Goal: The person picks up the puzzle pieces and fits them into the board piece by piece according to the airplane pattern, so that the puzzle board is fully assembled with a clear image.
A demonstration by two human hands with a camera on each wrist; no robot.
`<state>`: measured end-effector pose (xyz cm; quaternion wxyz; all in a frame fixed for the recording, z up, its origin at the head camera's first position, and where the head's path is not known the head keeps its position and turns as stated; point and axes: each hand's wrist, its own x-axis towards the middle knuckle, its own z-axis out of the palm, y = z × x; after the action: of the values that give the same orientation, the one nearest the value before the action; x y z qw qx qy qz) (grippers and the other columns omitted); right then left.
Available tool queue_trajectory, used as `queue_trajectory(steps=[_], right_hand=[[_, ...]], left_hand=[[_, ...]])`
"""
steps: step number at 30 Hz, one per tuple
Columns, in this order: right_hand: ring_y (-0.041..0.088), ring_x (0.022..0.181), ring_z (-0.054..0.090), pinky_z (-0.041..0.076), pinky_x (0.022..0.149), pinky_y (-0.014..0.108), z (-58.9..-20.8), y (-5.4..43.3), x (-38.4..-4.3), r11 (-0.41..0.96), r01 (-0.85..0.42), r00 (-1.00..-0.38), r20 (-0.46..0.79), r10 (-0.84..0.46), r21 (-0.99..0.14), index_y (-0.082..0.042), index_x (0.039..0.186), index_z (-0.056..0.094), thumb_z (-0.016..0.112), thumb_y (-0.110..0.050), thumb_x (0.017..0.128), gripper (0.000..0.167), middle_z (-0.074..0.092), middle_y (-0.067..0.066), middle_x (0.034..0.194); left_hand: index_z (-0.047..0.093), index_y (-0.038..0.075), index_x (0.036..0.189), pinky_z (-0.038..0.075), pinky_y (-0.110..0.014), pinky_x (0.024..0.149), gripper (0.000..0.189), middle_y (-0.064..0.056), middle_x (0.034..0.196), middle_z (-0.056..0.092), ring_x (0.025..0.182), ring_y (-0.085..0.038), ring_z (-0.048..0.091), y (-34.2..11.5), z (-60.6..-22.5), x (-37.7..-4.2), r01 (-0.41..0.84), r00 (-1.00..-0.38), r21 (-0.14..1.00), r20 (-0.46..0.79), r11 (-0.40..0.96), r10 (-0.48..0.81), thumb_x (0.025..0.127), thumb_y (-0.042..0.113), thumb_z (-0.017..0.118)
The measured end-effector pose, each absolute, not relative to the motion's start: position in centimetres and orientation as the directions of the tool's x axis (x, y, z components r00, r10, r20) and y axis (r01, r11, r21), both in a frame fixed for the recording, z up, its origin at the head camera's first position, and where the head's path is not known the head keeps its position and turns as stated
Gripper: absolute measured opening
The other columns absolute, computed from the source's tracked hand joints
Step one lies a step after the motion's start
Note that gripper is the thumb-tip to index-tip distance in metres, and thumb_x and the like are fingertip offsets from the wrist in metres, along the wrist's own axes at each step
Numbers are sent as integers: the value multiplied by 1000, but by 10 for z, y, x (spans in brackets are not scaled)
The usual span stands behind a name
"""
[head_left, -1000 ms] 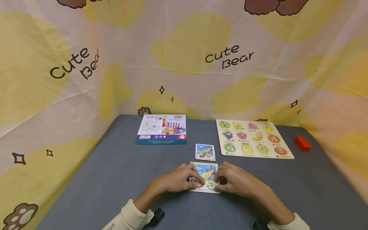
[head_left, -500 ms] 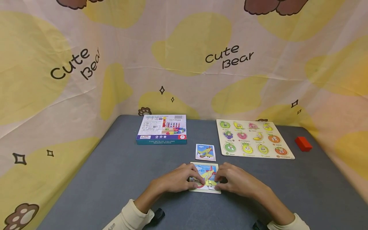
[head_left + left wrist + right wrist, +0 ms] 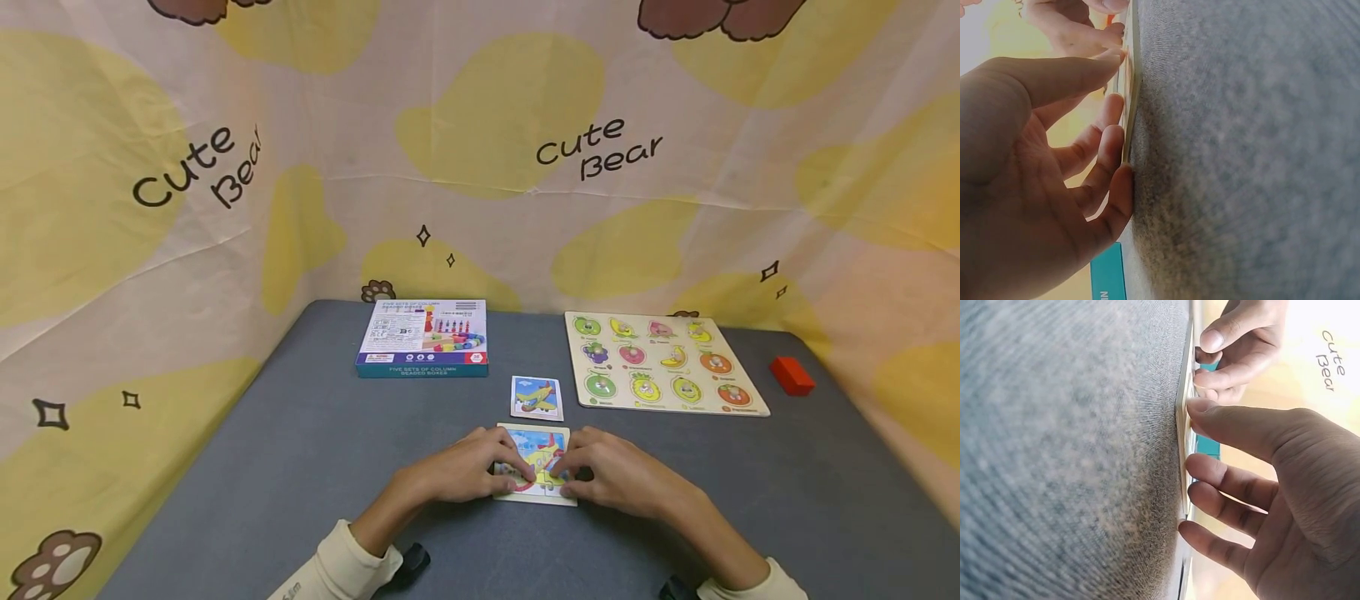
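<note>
A small jigsaw puzzle (image 3: 542,446) in a pale frame, picturing a yellow plane on blue sky, lies flat on the dark grey table. My left hand (image 3: 467,467) rests on its left side, index finger and thumb touching the pieces. From the other side my right hand (image 3: 617,468) presses its fingertips onto the lower right pieces. In the left wrist view, the fingers of the left hand (image 3: 1041,150) spread along the thin board edge (image 3: 1132,106). The right wrist view shows the right hand (image 3: 1260,481) with thumb and fingertips against the board. Parts of the picture are covered.
Just behind the puzzle lies a card (image 3: 536,397) with the same plane. A beaded-boxes carton (image 3: 422,342) stands at the back left. To the back right are a fruit board (image 3: 663,362) and a red block (image 3: 791,376). Printed cloth (image 3: 480,167) hangs behind the table.
My right fingertips have shifted left, from the puzzle's right edge onto its lower right pieces. The left hand stays where it was.
</note>
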<state>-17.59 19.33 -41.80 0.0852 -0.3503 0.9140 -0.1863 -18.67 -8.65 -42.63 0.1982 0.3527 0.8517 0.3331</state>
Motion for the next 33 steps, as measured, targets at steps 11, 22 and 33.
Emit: queue_trajectory(steps=[11, 22, 33], right_hand=[[2, 94, 54, 51, 82, 32, -419, 193, -175, 653, -631, -726, 19, -688, -419, -29, 105, 83, 82, -30, 94, 11, 64, -17, 102], [2, 98, 58, 53, 86, 35, -421, 192, -174, 660, -618, -741, 37, -670, -427, -25, 107, 81, 83, -30, 93, 15, 67, -16, 105], [3, 97, 57, 53, 86, 34, -420, 192, -174, 658, -599, -752, 38, -659, -456, -25, 109, 79, 83, -28, 93, 16, 67, -14, 105]], left_hand=[[81, 27, 123, 38, -31, 82, 24, 8, 114, 58, 99, -13, 44, -88, -427, -187, 475, -667, 704, -102, 527, 738, 103, 21, 69], [78, 31, 127, 39, -27, 85, 28, 9, 116, 60, 101, -7, 45, -80, -414, -180, 506, -659, 631, -157, 588, 736, 101, 21, 72], [54, 47, 154, 34, -27, 82, 58, 11, 114, 47, 98, -10, 38, -72, -413, -166, 575, -621, 514, -233, 637, 748, 100, 38, 73]])
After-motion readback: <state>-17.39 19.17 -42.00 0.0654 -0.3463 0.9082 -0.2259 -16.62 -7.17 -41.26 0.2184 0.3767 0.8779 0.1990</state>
